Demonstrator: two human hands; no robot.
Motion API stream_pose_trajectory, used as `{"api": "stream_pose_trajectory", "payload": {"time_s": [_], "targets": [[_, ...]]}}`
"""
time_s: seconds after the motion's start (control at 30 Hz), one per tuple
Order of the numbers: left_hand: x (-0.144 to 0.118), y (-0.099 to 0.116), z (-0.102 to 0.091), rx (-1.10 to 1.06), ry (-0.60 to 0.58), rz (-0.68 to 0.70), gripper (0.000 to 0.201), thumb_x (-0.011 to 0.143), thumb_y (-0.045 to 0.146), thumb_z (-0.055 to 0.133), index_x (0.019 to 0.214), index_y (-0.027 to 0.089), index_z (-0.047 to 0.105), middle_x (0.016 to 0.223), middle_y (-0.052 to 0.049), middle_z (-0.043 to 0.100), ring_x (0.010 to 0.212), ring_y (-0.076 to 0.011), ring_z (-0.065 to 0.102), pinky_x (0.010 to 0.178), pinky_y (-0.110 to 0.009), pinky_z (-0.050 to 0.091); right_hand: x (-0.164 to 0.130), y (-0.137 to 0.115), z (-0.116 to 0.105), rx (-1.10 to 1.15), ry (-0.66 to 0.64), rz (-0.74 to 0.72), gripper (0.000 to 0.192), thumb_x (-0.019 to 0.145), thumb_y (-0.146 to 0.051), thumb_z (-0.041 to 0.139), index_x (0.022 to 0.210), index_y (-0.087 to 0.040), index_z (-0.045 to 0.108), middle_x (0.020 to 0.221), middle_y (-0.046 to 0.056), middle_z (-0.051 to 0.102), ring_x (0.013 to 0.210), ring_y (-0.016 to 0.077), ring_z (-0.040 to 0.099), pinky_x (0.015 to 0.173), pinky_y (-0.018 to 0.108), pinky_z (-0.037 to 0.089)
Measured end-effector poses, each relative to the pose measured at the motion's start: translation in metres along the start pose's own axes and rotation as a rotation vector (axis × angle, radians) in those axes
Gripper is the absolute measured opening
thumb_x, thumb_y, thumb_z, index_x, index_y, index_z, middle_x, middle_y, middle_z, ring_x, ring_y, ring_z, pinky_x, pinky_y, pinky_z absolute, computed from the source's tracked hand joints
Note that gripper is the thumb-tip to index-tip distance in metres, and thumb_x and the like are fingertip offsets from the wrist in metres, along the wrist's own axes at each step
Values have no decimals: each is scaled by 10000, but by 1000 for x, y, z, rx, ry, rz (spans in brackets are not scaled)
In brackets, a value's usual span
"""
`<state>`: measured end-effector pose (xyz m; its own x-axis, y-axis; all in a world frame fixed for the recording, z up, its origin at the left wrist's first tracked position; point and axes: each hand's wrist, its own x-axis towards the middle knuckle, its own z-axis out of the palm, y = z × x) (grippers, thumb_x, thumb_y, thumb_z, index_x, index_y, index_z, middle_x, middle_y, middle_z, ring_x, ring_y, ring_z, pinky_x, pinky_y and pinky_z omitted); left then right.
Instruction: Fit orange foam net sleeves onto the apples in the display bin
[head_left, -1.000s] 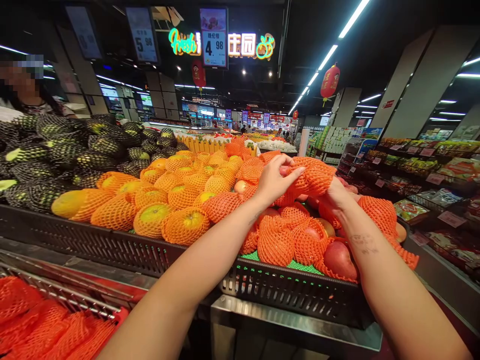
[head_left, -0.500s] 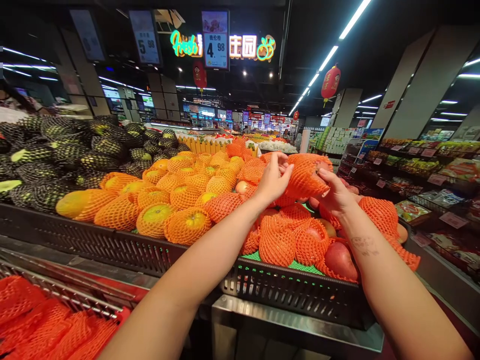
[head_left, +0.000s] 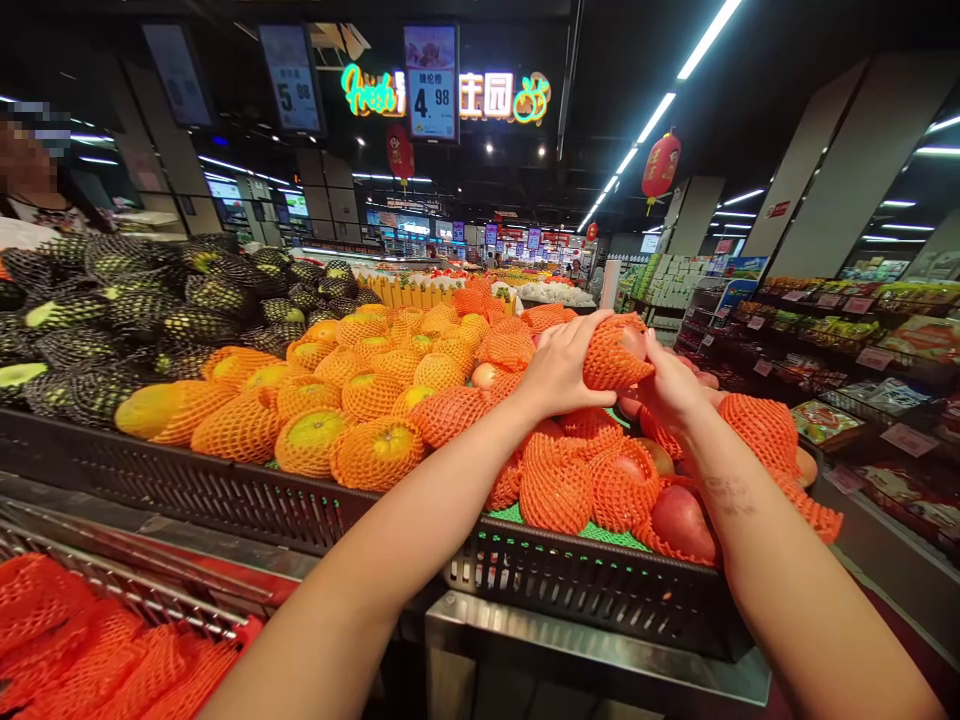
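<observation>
Between my two hands, above the fruit display, is an apple in an orange foam net [head_left: 616,352]. My left hand [head_left: 562,365] wraps round its left side, thumb beneath. On the other side my right hand [head_left: 670,380] grips it, fingers partly hidden behind the fruit. Below lie several apples in foam nets [head_left: 555,482], and one red apple [head_left: 681,522] shows bare skin at the front. They rest in a black slatted crate [head_left: 585,575] lined with green.
Yellow melons in orange nets [head_left: 311,440] fill the middle, with dark-netted green fruit [head_left: 82,330] at left. A shopping cart [head_left: 150,590] holding loose red nets [head_left: 97,650] stands front left. Packaged goods shelves [head_left: 862,370] line the right. A person [head_left: 45,190] is at far left.
My left hand has moved from beside the netted apple to close round it. My right hand has shifted its grip slightly. A person has come further into view at far left.
</observation>
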<state>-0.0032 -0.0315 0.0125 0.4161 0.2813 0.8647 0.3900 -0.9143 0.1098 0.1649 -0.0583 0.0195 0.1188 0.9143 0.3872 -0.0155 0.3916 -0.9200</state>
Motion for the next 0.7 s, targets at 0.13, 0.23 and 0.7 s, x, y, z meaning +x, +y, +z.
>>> {"api": "stream_pose_trajectory", "payload": {"time_s": [0.13,0.23,0.7], "targets": [[0,3,-2,44,47,22,901,682,306,824,1438,190,347,1444,-149,534,1341,-306,512,1116,-494,417,4,3,-9,-350,224,-390,813,689,-982,520,666,-173,605,762,101,644,852,288,654,868,480,571],[-1,4,-1,64,38,10,913,683,271,815,1450,214,323,1461,-145,502,1350,-314,496,1080,-494,447,0,-2,-11,-329,236,-486,762,815,-894,484,824,-163,701,949,111,701,1003,299,666,1000,506,528],[0,7,10,48,134,114,817,814,237,662,1508,226,232,1541,-162,432,1414,-292,435,1180,-480,381,-6,-18,-15,-495,43,-730,827,607,-613,901,1245,-190,590,1306,129,604,1221,321,592,1131,500,462]]}}
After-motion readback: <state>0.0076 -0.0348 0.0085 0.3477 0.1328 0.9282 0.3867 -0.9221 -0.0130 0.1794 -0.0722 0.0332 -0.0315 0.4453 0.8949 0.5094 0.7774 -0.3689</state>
